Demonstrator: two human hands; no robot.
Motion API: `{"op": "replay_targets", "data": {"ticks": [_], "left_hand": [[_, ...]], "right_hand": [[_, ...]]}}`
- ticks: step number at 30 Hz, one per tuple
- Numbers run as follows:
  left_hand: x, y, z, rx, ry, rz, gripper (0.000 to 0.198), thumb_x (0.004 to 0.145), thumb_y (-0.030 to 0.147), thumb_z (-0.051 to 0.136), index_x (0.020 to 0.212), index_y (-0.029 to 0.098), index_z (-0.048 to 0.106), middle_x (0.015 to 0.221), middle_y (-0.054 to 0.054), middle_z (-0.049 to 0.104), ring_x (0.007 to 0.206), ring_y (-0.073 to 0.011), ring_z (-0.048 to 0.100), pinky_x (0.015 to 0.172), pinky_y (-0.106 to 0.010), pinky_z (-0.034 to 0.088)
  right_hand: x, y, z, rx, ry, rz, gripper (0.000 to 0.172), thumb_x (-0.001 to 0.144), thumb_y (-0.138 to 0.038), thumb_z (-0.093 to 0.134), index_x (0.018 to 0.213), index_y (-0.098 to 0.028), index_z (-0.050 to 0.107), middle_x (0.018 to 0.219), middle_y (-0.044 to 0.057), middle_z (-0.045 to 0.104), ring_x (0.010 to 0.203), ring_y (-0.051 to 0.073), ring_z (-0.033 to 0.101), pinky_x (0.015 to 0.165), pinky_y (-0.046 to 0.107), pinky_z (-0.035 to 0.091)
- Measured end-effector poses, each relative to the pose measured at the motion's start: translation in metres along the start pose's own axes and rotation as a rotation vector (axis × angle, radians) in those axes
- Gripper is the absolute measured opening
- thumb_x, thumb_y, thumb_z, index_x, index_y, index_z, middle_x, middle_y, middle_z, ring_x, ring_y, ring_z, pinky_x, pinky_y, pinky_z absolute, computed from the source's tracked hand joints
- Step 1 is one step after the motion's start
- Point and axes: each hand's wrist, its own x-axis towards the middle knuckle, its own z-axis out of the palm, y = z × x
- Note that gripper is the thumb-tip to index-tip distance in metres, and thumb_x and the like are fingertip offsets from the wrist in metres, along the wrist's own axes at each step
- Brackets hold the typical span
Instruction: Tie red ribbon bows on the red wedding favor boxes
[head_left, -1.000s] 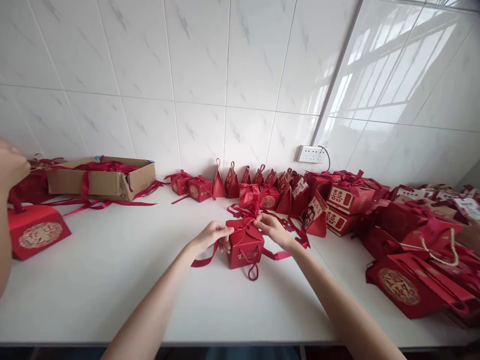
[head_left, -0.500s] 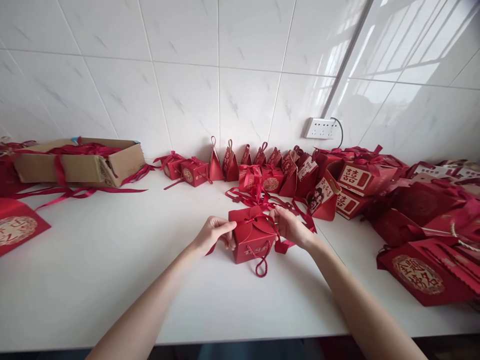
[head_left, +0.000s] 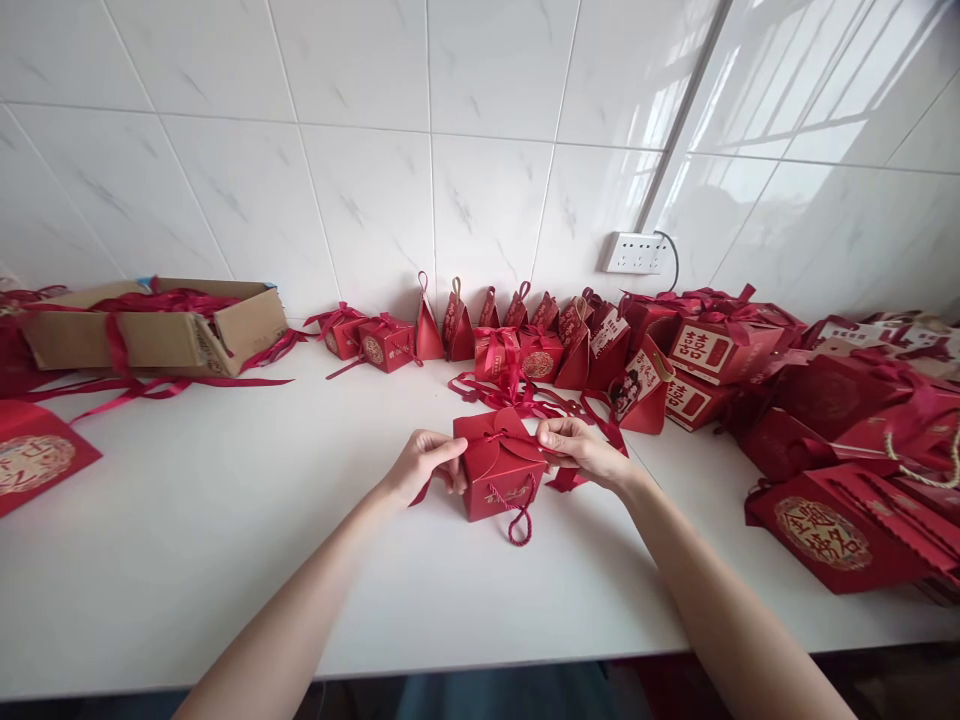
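In front of me on the white table stands a red gift box (head_left: 501, 485), its curved top flaps folded over each other. A twisted red cord handle (head_left: 520, 527) hangs down its near side. Across the top runs a thin red ribbon (head_left: 501, 437), crossed at the middle. My left hand (head_left: 429, 465) is closed at the box's left edge, thumb and finger pinching one side of the ribbon, with a tail hanging below. At the right edge my right hand (head_left: 581, 450) pinches the other side between thumb and forefinger. Its remaining fingers are curled.
A cardboard box (head_left: 135, 340) full of red ribbons stands at the back left. Small red boxes (head_left: 388, 343) and loose ribbons (head_left: 510, 395) lie toward the wall. Stacked red gift boxes (head_left: 825, 530) crowd the right side. Another red box (head_left: 41, 455) sits at the left edge.
My right hand has taken a pinch on the ribbon at the box's right edge, and the ribbon is stretched straighter across the top. The view has shifted slightly.
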Motion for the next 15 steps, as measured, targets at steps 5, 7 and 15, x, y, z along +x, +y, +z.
{"op": "replay_targets", "data": {"ticks": [5, 7, 15], "left_hand": [[0.0015, -0.0016, -0.0029, -0.002, -0.014, -0.007, 0.044, 0.07, 0.048, 0.066, 0.044, 0.013, 0.057, 0.045, -0.006, 0.061, 0.041, -0.013, 0.056, 0.041, -0.022, 0.04], [0.0017, -0.0014, -0.0046, 0.004, -0.019, -0.012, 0.045, 0.07, 0.048, 0.067, 0.045, 0.012, 0.058, 0.046, -0.006, 0.062, 0.041, -0.013, 0.056, 0.041, -0.022, 0.04], [0.0014, 0.0021, -0.0085, 0.034, -0.036, -0.047, 0.046, 0.069, 0.051, 0.068, 0.047, 0.011, 0.059, 0.05, -0.007, 0.063, 0.044, -0.0125, 0.056, 0.044, -0.022, 0.041]], "right_hand": [[-0.0007, 0.0021, -0.0043, -0.004, -0.023, 0.021, 0.044, 0.067, -0.056, 0.071, 0.061, -0.019, 0.048, 0.043, -0.013, 0.024, 0.039, 0.003, 0.02, 0.052, 0.026, 0.043], [-0.0008, 0.0029, -0.0057, -0.009, -0.025, 0.028, 0.044, 0.067, -0.056, 0.071, 0.062, -0.019, 0.048, 0.043, -0.012, 0.027, 0.039, 0.004, 0.023, 0.052, 0.025, 0.043], [0.0008, 0.0068, -0.0107, 0.002, -0.03, 0.033, 0.043, 0.066, -0.054, 0.073, 0.061, -0.019, 0.048, 0.044, -0.011, 0.028, 0.04, 0.006, 0.033, 0.051, 0.024, 0.038]]}}
